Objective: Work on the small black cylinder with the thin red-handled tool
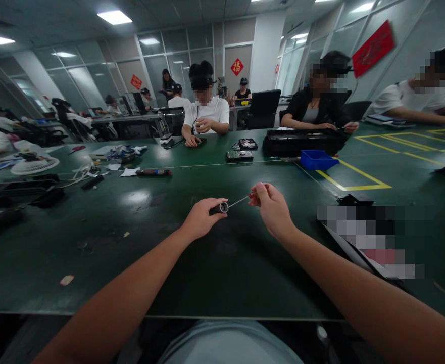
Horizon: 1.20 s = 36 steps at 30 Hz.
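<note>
Forearms (362,283) over grn tbl (222,273), lit rm (269,50)

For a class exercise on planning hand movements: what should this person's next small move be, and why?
Probably, hold the dark cylinder steady in the left hand and use the right hand to align the tip of the thin tool with the cylinder's round end. The tool's shaft points toward that end, but whether the tip touches it cannot be told.
</note>
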Each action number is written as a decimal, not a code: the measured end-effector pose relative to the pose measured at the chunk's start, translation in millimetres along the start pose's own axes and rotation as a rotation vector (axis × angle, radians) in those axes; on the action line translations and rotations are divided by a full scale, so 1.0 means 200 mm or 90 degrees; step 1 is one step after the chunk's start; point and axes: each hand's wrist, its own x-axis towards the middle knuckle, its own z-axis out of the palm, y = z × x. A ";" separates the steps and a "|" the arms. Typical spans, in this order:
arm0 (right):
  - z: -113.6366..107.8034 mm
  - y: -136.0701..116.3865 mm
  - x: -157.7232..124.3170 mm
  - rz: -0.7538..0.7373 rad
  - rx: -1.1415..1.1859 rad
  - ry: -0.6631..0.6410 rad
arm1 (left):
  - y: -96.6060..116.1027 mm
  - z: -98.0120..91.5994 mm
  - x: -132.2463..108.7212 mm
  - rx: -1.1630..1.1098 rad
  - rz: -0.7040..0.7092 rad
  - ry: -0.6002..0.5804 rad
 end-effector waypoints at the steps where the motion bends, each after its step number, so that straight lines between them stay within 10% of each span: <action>1: 0.00 -0.01 -0.01 -0.024 -0.029 -0.005 | 0.00 0.00 0.00 0.001 0.001 0.002; 36: -0.01 -0.08 -0.07 -0.170 -0.193 -0.025 | 0.01 0.01 0.00 0.019 -0.049 0.028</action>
